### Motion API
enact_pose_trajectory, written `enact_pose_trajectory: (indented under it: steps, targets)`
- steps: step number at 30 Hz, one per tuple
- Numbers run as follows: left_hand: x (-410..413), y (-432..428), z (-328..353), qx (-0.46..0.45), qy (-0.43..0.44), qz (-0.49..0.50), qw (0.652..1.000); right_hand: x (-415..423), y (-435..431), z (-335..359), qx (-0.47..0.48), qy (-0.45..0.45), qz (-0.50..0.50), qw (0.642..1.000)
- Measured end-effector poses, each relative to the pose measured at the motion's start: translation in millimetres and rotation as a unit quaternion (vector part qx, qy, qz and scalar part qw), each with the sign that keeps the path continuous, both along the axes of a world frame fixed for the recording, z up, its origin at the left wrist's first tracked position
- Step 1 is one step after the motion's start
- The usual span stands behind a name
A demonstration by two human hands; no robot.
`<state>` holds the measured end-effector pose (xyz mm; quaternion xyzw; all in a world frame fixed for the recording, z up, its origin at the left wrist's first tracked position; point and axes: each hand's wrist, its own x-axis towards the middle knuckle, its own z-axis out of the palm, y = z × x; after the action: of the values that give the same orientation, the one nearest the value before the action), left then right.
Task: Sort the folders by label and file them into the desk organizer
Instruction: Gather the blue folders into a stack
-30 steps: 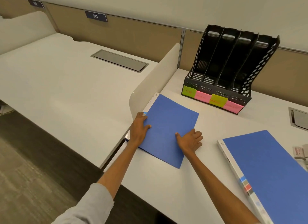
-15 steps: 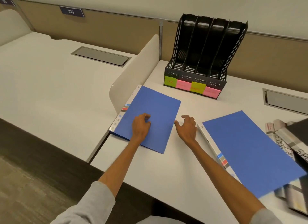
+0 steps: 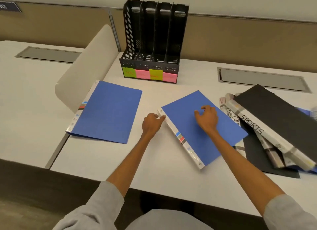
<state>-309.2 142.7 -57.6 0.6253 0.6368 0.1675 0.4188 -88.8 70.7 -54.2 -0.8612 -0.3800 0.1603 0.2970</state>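
Two blue folders lie flat on the white desk. One blue folder (image 3: pixel 107 111) rests at the left by the divider, with no hand on it. The second blue folder (image 3: pixel 202 128) lies in the middle, tilted. My left hand (image 3: pixel 151 123) touches its white spine at the top corner, fingers curled. My right hand (image 3: pixel 206 118) rests on top of its cover with fingers bent and apart. The black desk organizer (image 3: pixel 154 41) stands at the back with empty slots and green and pink labels on its front.
A heap of black folders (image 3: pixel 274 118) with white spines, one reading SPORTS, lies at the right, partly under the middle folder. A curved white divider (image 3: pixel 89 67) stands at the left. Two grey cable hatches (image 3: pixel 262 79) sit in the desktops.
Both hands left the left folder and moved right onto the middle folder. My view swung right, so the pile of black folders came into sight.
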Motion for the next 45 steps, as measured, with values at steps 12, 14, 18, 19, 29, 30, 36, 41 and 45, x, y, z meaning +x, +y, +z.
enact_pose_trajectory:
  steps: [12, 14, 18, 19, 29, 30, 36, 41, 45]
  targets:
    - [60, -64, -13, 0.03, -0.019, 0.107, 0.994, 75, -53, -17, -0.095, -0.1, 0.045, 0.989]
    - [65, -77, -17, -0.003, 0.007, 0.119, 0.993, 77, -54, -18, -0.1, -0.121, 0.059, 0.986]
    - [81, -103, -26, -0.03, -0.027, 0.121, 0.992, 80, -50, -15, -0.119, -0.123, 0.071, 0.983]
    - [83, -106, -27, -0.041, -0.051, 0.133, 0.989, 81, -49, -14, -0.127, -0.115, 0.073, 0.983]
    - [80, -102, -7, -0.085, -0.322, 0.195, 0.922, 88, -41, -8, -0.153, -0.022, 0.073, 0.985]
    - [80, -101, -3, -0.082, -0.336, 0.2, 0.917, 89, -42, -7, -0.148, -0.012, 0.073, 0.986]
    - [87, -82, 45, -0.005, -0.391, 0.15, 0.908, 104, -44, 7, -0.044, 0.15, 0.043, 0.987]
    - [96, -65, 96, 0.061, -0.38, 0.096, 0.918, 107, -44, 23, 0.05, 0.336, 0.073, 0.938]
    - [92, -50, 125, 0.095, -0.371, 0.077, 0.921, 101, -40, 44, 0.114, 0.392, 0.126, 0.904]
